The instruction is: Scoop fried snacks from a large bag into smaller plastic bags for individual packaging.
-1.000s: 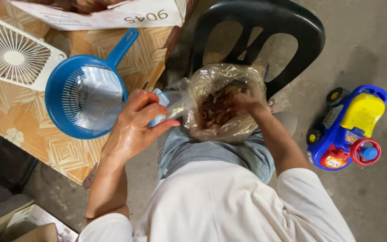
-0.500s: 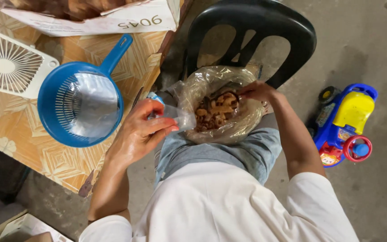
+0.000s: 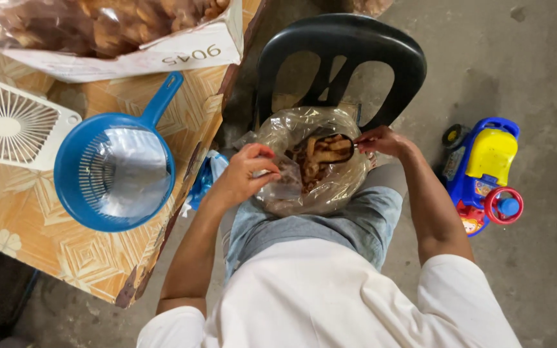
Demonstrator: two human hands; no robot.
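Strainer (image 3: 114,171): blue, on the patterned table (image 3: 66,248), a silvery sheet inside, untouched.
Left hand (image 3: 247,171): fingers pinched shut on a small clear bag (image 3: 283,187).
Large bag (image 3: 311,158): on the lap, holding brown snack pieces.
Right hand (image 3: 381,140): closed on a dark scoop (image 3: 331,148), loaded (filling step, judged).
Next: tip the scoop squarely over the small bag's mouth.

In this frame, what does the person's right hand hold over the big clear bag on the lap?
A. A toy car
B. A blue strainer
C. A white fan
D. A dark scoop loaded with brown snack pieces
D: the right hand grips a dark scoop full of brown pieces above the big clear bag, while the blue strainer sits on the table.
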